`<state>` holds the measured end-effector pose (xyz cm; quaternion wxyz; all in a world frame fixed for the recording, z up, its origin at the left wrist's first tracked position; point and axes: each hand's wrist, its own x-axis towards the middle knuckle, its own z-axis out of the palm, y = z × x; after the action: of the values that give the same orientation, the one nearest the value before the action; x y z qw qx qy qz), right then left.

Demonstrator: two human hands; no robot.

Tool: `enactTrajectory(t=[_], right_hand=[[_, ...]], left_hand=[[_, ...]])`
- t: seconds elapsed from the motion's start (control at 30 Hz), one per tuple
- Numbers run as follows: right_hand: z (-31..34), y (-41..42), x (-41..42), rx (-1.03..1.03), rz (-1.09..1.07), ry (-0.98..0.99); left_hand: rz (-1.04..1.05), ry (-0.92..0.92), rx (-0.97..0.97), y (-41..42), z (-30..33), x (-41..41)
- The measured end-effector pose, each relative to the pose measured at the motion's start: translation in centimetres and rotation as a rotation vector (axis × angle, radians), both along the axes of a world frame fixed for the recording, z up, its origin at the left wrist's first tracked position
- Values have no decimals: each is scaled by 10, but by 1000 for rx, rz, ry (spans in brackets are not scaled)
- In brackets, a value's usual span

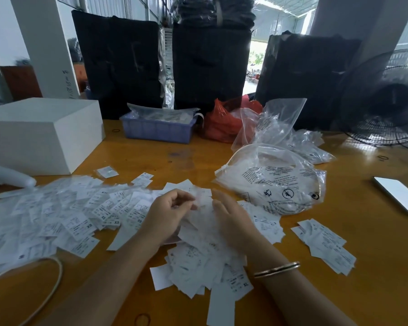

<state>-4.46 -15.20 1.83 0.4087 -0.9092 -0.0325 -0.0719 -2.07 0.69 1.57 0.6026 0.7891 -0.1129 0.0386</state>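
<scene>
Several white printed size labels [85, 215] lie spread over the orange table [174, 156], some marked XS, one marked XL. A loose heap of labels [198, 262] sits under my hands. My left hand [169, 214] has its fingers curled and pinches labels [199, 198] at the fingertips. My right hand [231, 217], with a gold bangle at the wrist, lies with straight fingers against the blurred labels between both hands. A smaller stack of labels [325, 245] lies to the right.
A clear printed plastic bag [276, 184] lies right of my hands, more bags [299, 140] behind it. A white box [40, 135], blue basket [158, 130], red bag [222, 123], fan [384, 104], phone [398, 194] and a white cord [54, 278] ring the work area.
</scene>
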Motion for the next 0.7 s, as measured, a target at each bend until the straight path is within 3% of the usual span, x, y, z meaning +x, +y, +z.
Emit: enactTrajectory(t=[0.1,0.23,0.3,0.43,0.57,0.63,0.7], right_hand=[[8,-24,-2,-73,-82,-139],[-6,-40,-1,-456,-87,161],[-13,-32,0,-579,-52,188],[-16,-17,3,-502,37,97],[-3,-29,5,-126,-40,3],[2,-41,6,-175,-82,-36],[6,-49,6,-269,-64,50]], left_hand=[[21,-62,22,4,2,-1],[-13,-40,-42,0,6,-4],[-67,13,-76,-6,4,-6],[-123,-7,-30,-15,-2,-11],[-139,30,-76,-17,-4,-9],[-161,43,-90,-20,-3,-9],[-188,33,-85,-22,-3,-10]])
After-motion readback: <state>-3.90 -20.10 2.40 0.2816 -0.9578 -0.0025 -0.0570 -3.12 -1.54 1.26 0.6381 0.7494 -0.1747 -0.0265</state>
